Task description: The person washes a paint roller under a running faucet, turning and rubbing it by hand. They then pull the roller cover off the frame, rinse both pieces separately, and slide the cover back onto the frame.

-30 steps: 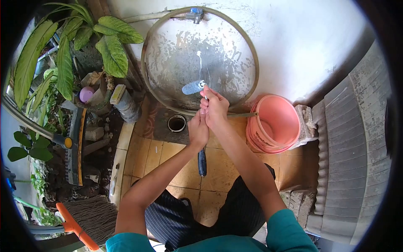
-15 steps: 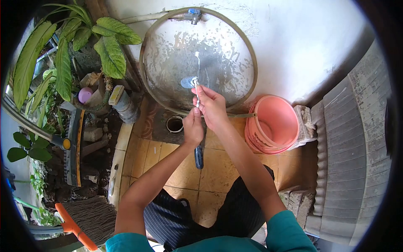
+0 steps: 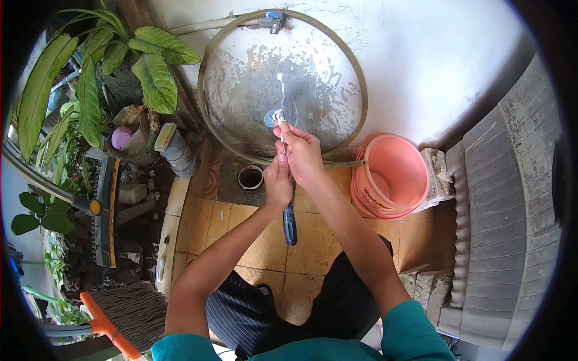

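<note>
A whitish fitting (image 3: 278, 115) sticks out from a pale round patch low on the wall, inside the loop of a hose. My right hand (image 3: 303, 151) is closed just below it, with thumb and fingertips pinched on a thin white twisted strip (image 3: 282, 137) that runs down from the fitting. Under it, my left hand (image 3: 279, 182) is also closed, its thumb and fingers pinching the strip's lower part. A tool with a dark ribbed handle (image 3: 290, 227) points down below the hands. Its upper end is hidden behind them, so I cannot tell whether one holds it.
A greenish hose (image 3: 365, 90) loops around the wall area beneath a blue-handled tap (image 3: 274, 23). Pink buckets (image 3: 394, 177) stand at right, beside stacked grey roof tiles (image 3: 506, 198). A round drain hole (image 3: 250, 177) lies left of the hands. Plants (image 3: 153, 69) and a mop (image 3: 129, 313) occupy the left.
The strip's visible length between my hands looks shorter. The dark handle has shifted slightly down and right. Both hands keep nearly the same place and stay closed.
</note>
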{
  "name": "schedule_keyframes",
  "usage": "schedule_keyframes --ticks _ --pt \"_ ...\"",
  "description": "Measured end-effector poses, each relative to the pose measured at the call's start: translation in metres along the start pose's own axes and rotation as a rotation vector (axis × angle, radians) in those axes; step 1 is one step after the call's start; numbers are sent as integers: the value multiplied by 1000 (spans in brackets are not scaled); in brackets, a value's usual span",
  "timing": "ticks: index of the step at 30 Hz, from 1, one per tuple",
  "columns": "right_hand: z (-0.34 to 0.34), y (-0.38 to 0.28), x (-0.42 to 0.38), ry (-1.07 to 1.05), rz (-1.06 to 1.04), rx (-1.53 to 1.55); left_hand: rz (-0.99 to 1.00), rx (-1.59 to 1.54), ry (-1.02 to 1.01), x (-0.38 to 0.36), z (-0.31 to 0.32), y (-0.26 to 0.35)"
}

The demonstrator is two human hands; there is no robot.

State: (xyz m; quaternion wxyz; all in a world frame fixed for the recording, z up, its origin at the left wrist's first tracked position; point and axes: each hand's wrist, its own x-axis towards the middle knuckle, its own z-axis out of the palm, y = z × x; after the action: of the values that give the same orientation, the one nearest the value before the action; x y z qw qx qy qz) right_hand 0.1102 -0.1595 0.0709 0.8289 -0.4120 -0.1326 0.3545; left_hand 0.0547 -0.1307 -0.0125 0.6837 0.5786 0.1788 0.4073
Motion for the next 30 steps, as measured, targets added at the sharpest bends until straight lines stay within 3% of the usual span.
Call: schedule_keyframes --ticks 5,16,22,24,27,29,30 --pt "-1 -3 1 43 78 124 22 62 -47 4 -7 -6" --pt "1 -8 -1 -10 106 100 78 54 -44 5 -8 -1" --pt "-1 -8 1 -35 92 100 36 208 -45 2 -9 15" --pt "0 -11 1 -24 99 107 48 458 -40 -1 -6 38" --pt "2 -20 -2 49 48 37 152 476 -49 3 -6 38" --pt "5 -23 -6 52 -117 -328 160 468 -28 3 -3 41" --pt "4 -19 -4 53 -118 -326 167 462 -7 3 -3 42"
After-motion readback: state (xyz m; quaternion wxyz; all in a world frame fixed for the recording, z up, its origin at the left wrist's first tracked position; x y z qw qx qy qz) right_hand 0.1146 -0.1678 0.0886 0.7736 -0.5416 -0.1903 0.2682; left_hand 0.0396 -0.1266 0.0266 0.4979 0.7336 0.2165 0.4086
